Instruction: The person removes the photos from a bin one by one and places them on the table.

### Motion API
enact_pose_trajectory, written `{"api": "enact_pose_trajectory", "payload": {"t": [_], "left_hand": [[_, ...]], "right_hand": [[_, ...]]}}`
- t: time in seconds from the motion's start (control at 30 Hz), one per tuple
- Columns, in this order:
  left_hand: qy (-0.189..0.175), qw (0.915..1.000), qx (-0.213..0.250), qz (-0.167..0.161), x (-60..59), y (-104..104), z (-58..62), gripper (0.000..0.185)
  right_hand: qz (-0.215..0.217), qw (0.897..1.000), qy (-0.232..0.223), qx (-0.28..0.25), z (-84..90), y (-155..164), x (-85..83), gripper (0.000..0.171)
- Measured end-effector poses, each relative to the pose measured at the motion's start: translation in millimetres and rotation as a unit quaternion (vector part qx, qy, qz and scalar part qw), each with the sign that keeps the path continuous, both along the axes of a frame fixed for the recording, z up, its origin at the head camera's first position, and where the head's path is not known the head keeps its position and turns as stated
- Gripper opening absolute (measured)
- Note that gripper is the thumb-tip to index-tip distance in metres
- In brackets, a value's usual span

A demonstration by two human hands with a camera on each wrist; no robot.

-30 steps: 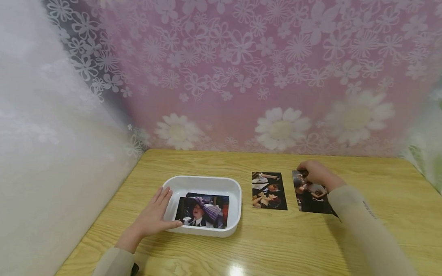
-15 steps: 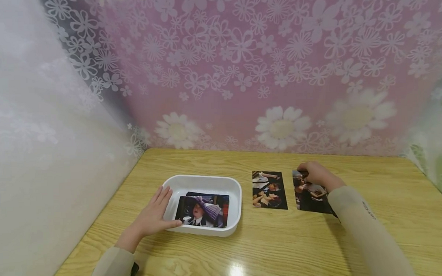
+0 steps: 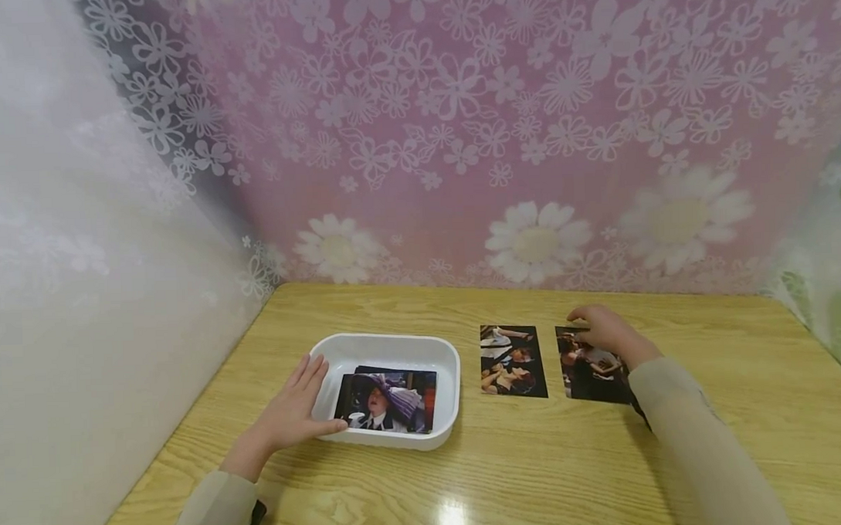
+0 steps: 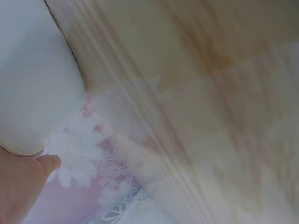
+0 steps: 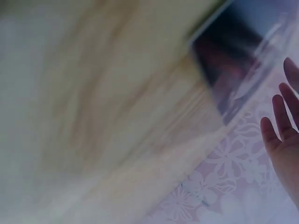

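The left arm comes in between seven and eight o'clock, sleeve cuff (image 3: 220, 497) low, and the left hand (image 3: 283, 418) lies flat along the nine-o'clock side of a white plastic tub (image 3: 413, 442). Its fingers are straight, reaching the rim near ten o'clock, with the thumb out at eight; they rest there without curling round it. Inside the tub is a stack of photo prints (image 3: 386, 404), the top one showing a figure in a purple-striped hat.

The right arm enters between four and five o'clock. The right hand (image 3: 607, 335) is over the one-o'clock edge of a dark print (image 3: 594, 376) on the wood-grain table (image 3: 539, 467); a second print (image 3: 513, 361) lies between it and the tub, at the tub's three o'clock.

From the head, the right fingers are largely hidden; the right wrist view shows them extended and parted, clamped on nothing. Whether any fingertip touches the print, I cannot tell. The left wrist view alone gives the tub's smooth outer wall up close, at ten o'clock.
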State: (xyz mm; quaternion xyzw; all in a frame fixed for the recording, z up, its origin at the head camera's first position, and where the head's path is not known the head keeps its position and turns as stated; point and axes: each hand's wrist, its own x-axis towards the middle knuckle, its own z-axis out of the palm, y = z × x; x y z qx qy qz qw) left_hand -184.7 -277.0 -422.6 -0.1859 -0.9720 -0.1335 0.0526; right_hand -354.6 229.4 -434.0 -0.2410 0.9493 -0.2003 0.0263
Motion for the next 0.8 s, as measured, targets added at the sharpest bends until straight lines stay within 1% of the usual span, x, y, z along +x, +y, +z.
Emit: {"api": "enact_pose_trajectory", "payload": {"t": [0.17,0.33,0.4,0.53,0.63,0.7,0.8], "left_hand": [[0.004,1.0000,0.001,0.000,0.7,0,-2.2,0.102],[0.009,1.0000,0.003,-0.003,-0.2,1,-0.8,0.101],[0.008,1.0000,0.002,-0.004,-0.2,1,-0.6,0.101],[0.004,1.0000,0.002,-0.005,-0.3,1,-0.1,0.101],[0.000,1.0000,0.006,-0.008,-0.6,0,0.2,0.101],[-0.002,0.9999,0.008,-0.009,-0.8,0,0.3,0.101],[-0.003,0.9999,0.009,-0.010,-1.4,0,0.1,0.101]], "right_hand": [[-0.010,0.999,0.024,-0.037,6.0,-2,10.8,0.046],[-0.010,0.997,0.034,-0.070,16.8,-12,27.9,0.052],[-0.004,0.996,0.032,-0.083,20.5,-19,35.4,0.053],[0.008,0.995,0.041,-0.092,26.6,-38,49.3,0.055],[0.016,0.994,0.036,-0.099,31.6,-54,59.0,0.058],[0.028,0.993,0.023,-0.113,34.7,-65,65.0,0.061],[0.050,0.990,0.016,-0.130,37.4,-82,72.3,0.063]]}}
